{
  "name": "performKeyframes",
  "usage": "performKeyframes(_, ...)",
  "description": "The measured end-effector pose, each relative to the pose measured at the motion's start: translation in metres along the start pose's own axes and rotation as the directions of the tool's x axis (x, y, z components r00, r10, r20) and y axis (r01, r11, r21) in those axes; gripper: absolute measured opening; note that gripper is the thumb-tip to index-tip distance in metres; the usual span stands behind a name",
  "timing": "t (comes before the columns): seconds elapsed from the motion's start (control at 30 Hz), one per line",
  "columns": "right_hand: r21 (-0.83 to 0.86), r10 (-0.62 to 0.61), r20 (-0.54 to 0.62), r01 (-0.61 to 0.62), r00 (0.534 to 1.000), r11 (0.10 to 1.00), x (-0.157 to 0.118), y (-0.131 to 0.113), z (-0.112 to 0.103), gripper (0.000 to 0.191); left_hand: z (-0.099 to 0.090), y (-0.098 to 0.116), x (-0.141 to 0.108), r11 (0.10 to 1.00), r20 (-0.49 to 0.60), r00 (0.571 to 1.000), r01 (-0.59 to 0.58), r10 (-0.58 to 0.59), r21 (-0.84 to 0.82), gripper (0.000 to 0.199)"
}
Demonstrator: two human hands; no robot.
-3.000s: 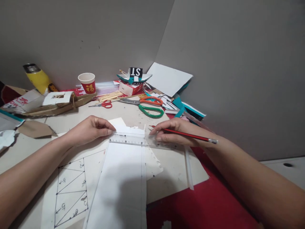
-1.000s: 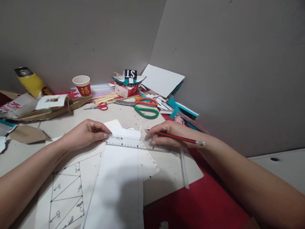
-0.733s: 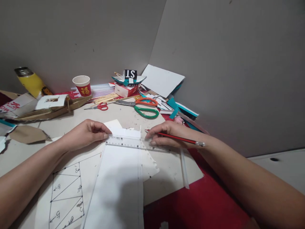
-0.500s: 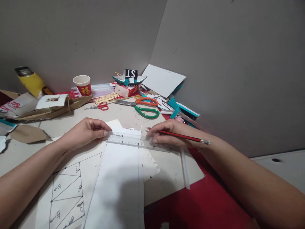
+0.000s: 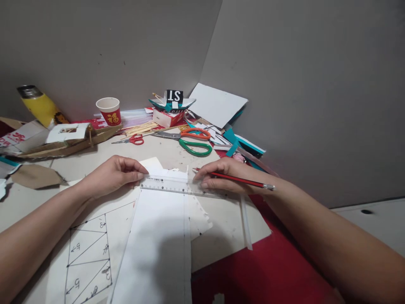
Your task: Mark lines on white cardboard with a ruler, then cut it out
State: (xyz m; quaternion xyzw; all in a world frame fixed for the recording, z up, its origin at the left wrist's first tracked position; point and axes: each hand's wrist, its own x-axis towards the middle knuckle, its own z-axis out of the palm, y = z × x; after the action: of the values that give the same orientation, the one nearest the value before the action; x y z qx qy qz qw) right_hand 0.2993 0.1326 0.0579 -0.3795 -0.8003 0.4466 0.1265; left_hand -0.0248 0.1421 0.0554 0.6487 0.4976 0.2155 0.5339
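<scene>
The left hand (image 5: pixel 116 176) grasps the transparent ruler (image 5: pixel 172 185) at its left end, thumb and fingertips closed on the far corner. The right hand (image 5: pixel 234 167) grips the red-and-black pencil (image 5: pixel 243 180), tip directed left, while its thumb and fingertips touch the ruler. The ruler lies between the two hands — crosswise over the white sheet (image 5: pixel 158 240), near the sheet's far end — and its right portion passes beneath the right hand.

Markings: the ruler carries a graduated scale and a small printed line with an arrow; the print is too small to read. The black label (image 5: pixel 179 96) shows "ST" inverted. The paper cup (image 5: pixel 114 118) bears a gold "福" on red. The drawing sheet (image 5: pixel 90 243), left of the white sheet, carries triangulated lines and handwritten dimensions, including a "3".
</scene>
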Motion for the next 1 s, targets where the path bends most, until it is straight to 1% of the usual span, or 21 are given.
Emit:
performKeyframes(0.13, -0.028, 0.03, 0.0, -0.03, 1.0, 0.999, 0.0, 0.0, 0.0, 0.036, 0.0, 0.001, 0.0, 0.999, 0.005, 1.0, -0.011, 0.01, 0.041, 0.016)
performKeyframes(0.23, -0.042, 0.031, -0.015, -0.031, 0.999, 0.999, 0.0, 0.003, 0.0, 0.034, 0.001, 0.001, 0.0, 0.997, 0.005, 1.0, -0.021, 0.02, 0.08, 0.019)
performKeyframes(0.4, 0.001, 0.053, -0.01, -0.053, 0.999, 0.999, 0.001, 0.008, 0.002, 0.033, 0.0, -0.003, 0.001, 0.989, -0.007, 0.999, -0.031, 0.032, 0.146, 0.024)
performKeyframes(0.47, -0.001, 0.065, -0.01, -0.065, 0.998, 0.998, 0.001, 0.007, 0.002, 0.032, 0.0, -0.002, 0.0, 0.98, -0.015, 0.999, -0.04, 0.044, 0.194, 0.026)
performKeyframes(0.53, -0.019, 0.072, -0.014, -0.073, 0.997, 0.997, 0.001, 0.005, 0.002, 0.032, 0.002, 0.002, -0.002, 0.956, -0.052, 0.995, -0.068, 0.086, 0.286, 0.027)
performKeyframes(0.6, -0.044, 0.07, -0.017, -0.071, 0.997, 0.997, 0.001, 0.003, 0.001, 0.031, 0.005, 0.009, -0.006, 0.902, -0.112, 0.976, -0.127, 0.188, 0.412, 0.025)
performKeyframes(0.67, -0.064, 0.066, -0.013, -0.067, 0.998, 0.996, 0.0, 0.0, 0.001, 0.031, 0.011, 0.016, -0.01, 0.819, -0.126, 0.936, -0.215, 0.328, 0.531, 0.023)
performKeyframes(0.7, -0.072, 0.065, -0.013, -0.066, 0.998, 0.995, 0.0, 0.0, 0.0, 0.031, 0.014, 0.018, -0.012, 0.774, -0.099, 0.916, -0.267, 0.39, 0.575, 0.024)
performKeyframes(0.77, -0.088, 0.064, -0.013, -0.065, 0.998, 0.994, 0.0, -0.001, 0.0, 0.031, 0.019, 0.018, -0.014, 0.678, 0.008, 0.878, -0.376, 0.479, 0.632, 0.027)
performKeyframes(0.83, -0.1, 0.062, -0.014, -0.063, 0.998, 0.993, 0.0, 0.0, 0.0, 0.031, 0.022, 0.015, -0.015, 0.585, 0.122, 0.841, -0.463, 0.527, 0.665, 0.031)
performKeyframes(0.9, -0.104, 0.061, -0.014, -0.062, 0.998, 0.993, 0.0, 0.0, 0.001, 0.031, 0.024, 0.01, -0.014, 0.505, 0.203, 0.815, -0.51, 0.543, 0.696, 0.034)
performKeyframes(0.93, -0.106, 0.063, -0.015, -0.065, 0.998, 0.992, 0.0, 0.001, 0.001, 0.031, 0.025, 0.008, -0.013, 0.477, 0.228, 0.81, -0.518, 0.54, 0.71, 0.036)
performKeyframes(1.0, -0.113, 0.073, -0.014, -0.074, 0.997, 0.991, 0.0, 0.0, 0.002, 0.031, 0.025, 0.006, -0.013, 0.441, 0.261, 0.815, -0.515, 0.518, 0.735, 0.04)
